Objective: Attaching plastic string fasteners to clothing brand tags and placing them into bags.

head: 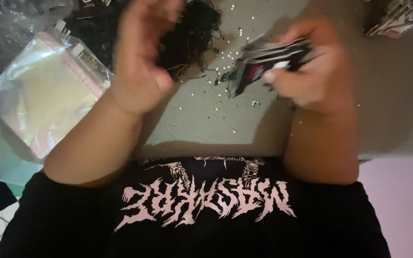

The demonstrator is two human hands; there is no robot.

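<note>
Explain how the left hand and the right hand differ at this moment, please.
The left hand is raised, blurred and holds nothing that shows, near a dark tangle of thread; the right hand grips a stack of black, white and red cards. The left fingers curl loosely; the right fingers pinch shut. Both are bare, over the grey table strewn with small beads.

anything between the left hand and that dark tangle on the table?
Nothing visible. The left hand is raised right beside the dark tangle of thread, partly overlapping it in view; whether they touch cannot be told. The right hand grips a stack of dark cards, apart from the tangle.
</note>
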